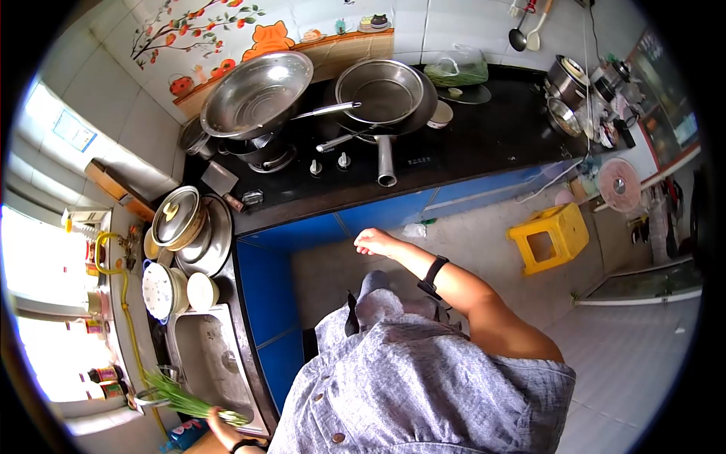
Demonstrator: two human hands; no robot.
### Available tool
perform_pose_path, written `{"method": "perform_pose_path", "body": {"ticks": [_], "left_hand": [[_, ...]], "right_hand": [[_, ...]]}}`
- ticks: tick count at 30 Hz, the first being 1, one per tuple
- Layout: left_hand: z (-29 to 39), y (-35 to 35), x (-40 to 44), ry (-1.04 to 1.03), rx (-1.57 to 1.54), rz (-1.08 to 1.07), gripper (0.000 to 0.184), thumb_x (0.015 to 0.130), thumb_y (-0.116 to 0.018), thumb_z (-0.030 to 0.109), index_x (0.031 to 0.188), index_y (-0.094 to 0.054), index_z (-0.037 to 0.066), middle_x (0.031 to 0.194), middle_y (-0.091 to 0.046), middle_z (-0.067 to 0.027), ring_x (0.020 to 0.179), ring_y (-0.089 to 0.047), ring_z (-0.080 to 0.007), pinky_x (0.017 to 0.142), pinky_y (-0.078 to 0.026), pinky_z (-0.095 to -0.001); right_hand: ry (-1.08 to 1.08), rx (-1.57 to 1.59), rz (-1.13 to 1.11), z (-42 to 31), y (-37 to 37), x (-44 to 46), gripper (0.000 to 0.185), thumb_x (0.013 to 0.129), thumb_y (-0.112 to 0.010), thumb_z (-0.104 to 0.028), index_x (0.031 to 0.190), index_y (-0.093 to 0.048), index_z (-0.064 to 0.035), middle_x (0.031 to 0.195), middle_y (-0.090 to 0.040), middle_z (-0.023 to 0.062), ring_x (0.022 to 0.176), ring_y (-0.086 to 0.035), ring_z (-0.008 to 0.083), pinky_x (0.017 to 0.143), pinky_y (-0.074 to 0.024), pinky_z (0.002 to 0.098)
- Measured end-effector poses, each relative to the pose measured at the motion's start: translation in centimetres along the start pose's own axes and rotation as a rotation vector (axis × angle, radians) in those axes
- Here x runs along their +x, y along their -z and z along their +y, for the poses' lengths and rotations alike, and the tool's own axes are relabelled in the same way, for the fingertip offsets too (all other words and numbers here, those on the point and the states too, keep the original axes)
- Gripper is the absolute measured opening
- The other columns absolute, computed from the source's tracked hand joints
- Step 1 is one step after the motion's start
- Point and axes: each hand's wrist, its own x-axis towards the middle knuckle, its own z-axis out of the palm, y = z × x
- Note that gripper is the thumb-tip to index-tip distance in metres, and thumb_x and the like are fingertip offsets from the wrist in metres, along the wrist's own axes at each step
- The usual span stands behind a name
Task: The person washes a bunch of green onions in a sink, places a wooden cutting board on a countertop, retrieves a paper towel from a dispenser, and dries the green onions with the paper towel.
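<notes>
Through the head view I saw the desk's front edge bend from seven o'clock through ten to two, with open floor inside it and a yellow stool at three. The left hand's fingers grasped green stalks over the sink at half past seven, long, thin, paler at one end. The right hand hung mid-view, fingers curled; whether clenched, I couldn't tell. A metal basin sat at eleven; a clear bag held greenery at one.
</notes>
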Motion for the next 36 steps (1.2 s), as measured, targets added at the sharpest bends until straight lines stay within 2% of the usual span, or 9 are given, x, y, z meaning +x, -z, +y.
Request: {"method": "perform_pose_path", "body": {"ticks": [5,12,16,18,22,24,25,30,36], "left_hand": [[-10.7,0.7,-1.8,0.051,0.172,-0.125,0.021,0.083,-0.055,0.032,0.086,-0.054,0.011,0.081,-0.052,-0.0015,0.077,-0.049,-0.0141,0.07,-0.039,-0.0283],[1.3,0.2,-1.0,0.024,-0.134,-0.009,0.022,0.084,-0.054,0.031,0.084,-0.055,0.009,0.08,-0.053,-0.0016,0.078,-0.049,-0.0143,0.074,-0.039,-0.0273],[3.9,-0.9,-0.6,-0.284,-0.157,0.128,0.022,0.083,-0.055,0.03,0.09,-0.055,0.009,0.08,-0.053,-0.0014,0.074,-0.05,-0.0147,0.071,-0.041,-0.0286],[2.2,-2.5,-2.7,-0.007,-0.189,0.141,0.019,0.083,-0.055,0.026,0.09,-0.057,0.008,0.079,-0.054,-0.0023,0.072,-0.052,-0.0161,0.067,-0.044,-0.0301],[-9.8,-0.9,-5.0,-0.148,0.633,-0.233,0.021,0.081,-0.042,-0.002,0.091,-0.059,0.004,0.089,-0.057,-0.0069,0.077,-0.056,-0.0197,0.069,-0.046,-0.0277],[-12.2,-0.2,-2.9,0.182,-0.144,0.015,0.016,0.08,-0.055,0.02,0.078,-0.058,0.004,0.072,-0.057,-0.0076,0.064,-0.054,-0.0191,0.062,-0.044,-0.0288],[-11.1,0.8,-2.6,0.035,0.084,-0.164,0.02,0.088,-0.039,0.007,0.088,-0.059,0.004,0.083,-0.058,-0.0078,0.075,-0.056,-0.0169,0.066,-0.046,-0.0273],[0.2,-1.2,-2.4,-0.264,0.052,0.069,0.019,0.087,-0.047,0.025,0.082,-0.056,0.009,0.074,-0.053,-0.0015,0.071,-0.051,-0.0115,0.067,-0.039,-0.024],[2.4,-0.6,-1.6,-0.196,-0.209,0.088,0.016,0.085,-0.051,0.02,0.086,-0.057,0.005,0.074,-0.054,-0.0033,0.069,-0.053,-0.0137,0.066,-0.042,-0.0258]], "right_hand": [[-0.035,-0.004,0.001,1.1,-0.7,0.3,0.02,0.084,-0.054,-0.021,0.095,-0.06,-0.0046,0.084,-0.064,0.006,0.072,-0.059,0.0117,0.057,-0.0467,0.0228],[-0.07,0.094,0.019,2.4,-1.5,0.8,0.019,0.083,-0.057,-0.022,0.089,-0.061,-0.0041,0.076,-0.063,0.0055,0.062,-0.057,0.0105,0.051,-0.0462,0.0221],[-0.097,0.069,-0.027,1.6,-1.4,1.0,0.02,0.087,-0.055,-0.024,0.096,-0.06,-0.0068,0.083,-0.064,0.0039,0.071,-0.059,0.0094,0.06,-0.0483,0.0209],[-0.139,0.012,-0.008,2.2,-1.3,1.5,0.019,0.087,-0.056,-0.024,0.094,-0.059,-0.0068,0.082,-0.063,0.004,0.071,-0.059,0.0097,0.06,-0.0481,0.0209],[-0.153,0.054,0.002,3.1,-0.9,1.2,0.018,0.087,-0.055,-0.023,0.093,-0.059,-0.0064,0.081,-0.063,0.005,0.07,-0.06,0.0113,0.06,-0.0483,0.0218],[-0.168,0.048,0.019,3.1,-0.3,0.5,0.019,0.086,-0.056,-0.022,0.093,-0.059,-0.0053,0.081,-0.063,0.006,0.071,-0.06,0.0124,0.061,-0.049,0.0237],[-0.19,0.058,0.023,2.7,-0.1,0.2,0.019,0.085,-0.056,-0.022,0.093,-0.059,-0.0051,0.082,-0.063,0.0063,0.071,-0.06,0.0128,0.062,-0.0491,0.0242],[-0.209,0.046,0.046,1.9,0.7,0.9,0.019,0.084,-0.056,-0.021,0.094,-0.059,-0.0042,0.083,-0.063,0.0076,0.073,-0.06,0.0142,0.065,-0.0491,0.0255],[-0.203,-0.002,0.015,1.5,0.0,1.9,0.018,0.084,-0.056,-0.02,0.093,-0.059,-0.005,0.082,-0.063,0.0061,0.073,-0.06,0.0133,0.065,-0.0487,0.0256]]}}
